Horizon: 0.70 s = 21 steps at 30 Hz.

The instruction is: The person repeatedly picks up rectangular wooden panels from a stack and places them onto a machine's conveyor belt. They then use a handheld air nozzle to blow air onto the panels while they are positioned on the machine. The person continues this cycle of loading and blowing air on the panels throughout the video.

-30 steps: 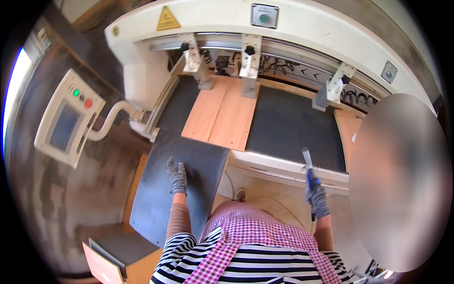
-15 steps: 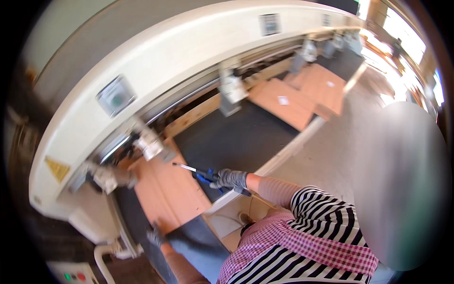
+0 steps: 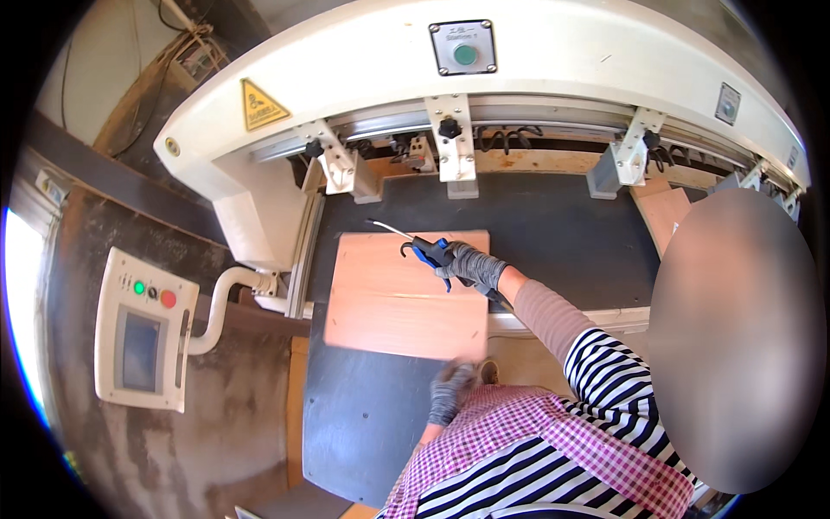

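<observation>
My right hand (image 3: 475, 265), in a grey knit glove, is closed round a blue and black air blow gun (image 3: 430, 253). The gun's thin metal nozzle points up and left over a light wood-coloured panel (image 3: 406, 298). This panel lies flat, partly on the dark machine bed (image 3: 536, 233) and partly on the grey side table (image 3: 354, 415). My left hand (image 3: 452, 392), gloved too, is at the panel's near edge by its right corner. Motion smears its fingers, so whether they grip the edge is unclear.
A white machine beam (image 3: 346, 69) with a green button spans the far side. Clamp heads (image 3: 454, 151) hang from it over the bed. More wooden panels (image 3: 666, 212) lie at the right. A control panel (image 3: 143, 333) on a curved arm stands at the left.
The wooden panel has come away from under the clamps toward my body. My left hand has shifted along to its near right corner. The blow gun stays in my right hand; the view has turned.
</observation>
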Tool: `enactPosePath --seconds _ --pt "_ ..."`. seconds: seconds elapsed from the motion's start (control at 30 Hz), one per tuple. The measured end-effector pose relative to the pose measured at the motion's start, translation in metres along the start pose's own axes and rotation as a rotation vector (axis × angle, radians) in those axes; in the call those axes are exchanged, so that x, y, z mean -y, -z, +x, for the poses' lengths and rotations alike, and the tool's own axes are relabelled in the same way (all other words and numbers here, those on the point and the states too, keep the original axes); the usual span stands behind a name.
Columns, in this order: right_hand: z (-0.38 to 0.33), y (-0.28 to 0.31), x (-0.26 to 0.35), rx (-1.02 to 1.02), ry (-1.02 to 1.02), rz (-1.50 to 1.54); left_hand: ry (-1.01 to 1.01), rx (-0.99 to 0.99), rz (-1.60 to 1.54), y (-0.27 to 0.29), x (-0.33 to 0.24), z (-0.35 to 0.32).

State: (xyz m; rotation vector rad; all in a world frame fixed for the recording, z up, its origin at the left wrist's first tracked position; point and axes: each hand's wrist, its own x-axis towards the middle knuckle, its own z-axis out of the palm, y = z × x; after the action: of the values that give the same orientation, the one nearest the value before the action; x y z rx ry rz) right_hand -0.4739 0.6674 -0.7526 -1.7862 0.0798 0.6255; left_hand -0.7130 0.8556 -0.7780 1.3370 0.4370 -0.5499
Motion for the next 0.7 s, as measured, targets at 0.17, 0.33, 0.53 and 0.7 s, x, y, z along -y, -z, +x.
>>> enactPosePath --seconds 0.17,0.33,0.53,0.7 --pt "-0.070 -0.032 -0.010 -0.148 0.209 -0.386 -0.867 -0.113 1.234 0.074 -0.023 0.006" --pt "-0.088 -0.092 -0.138 -0.231 0.231 -0.347 -0.304 -0.274 1.689 0.214 -0.042 -0.005" --pt "-0.043 -0.119 -0.070 0.003 -0.067 -0.479 -0.156 0.106 1.775 0.184 -0.086 0.023" --pt "0.014 -0.094 0.001 -0.121 -0.204 -0.537 -0.318 0.034 1.457 0.133 -0.047 0.045"
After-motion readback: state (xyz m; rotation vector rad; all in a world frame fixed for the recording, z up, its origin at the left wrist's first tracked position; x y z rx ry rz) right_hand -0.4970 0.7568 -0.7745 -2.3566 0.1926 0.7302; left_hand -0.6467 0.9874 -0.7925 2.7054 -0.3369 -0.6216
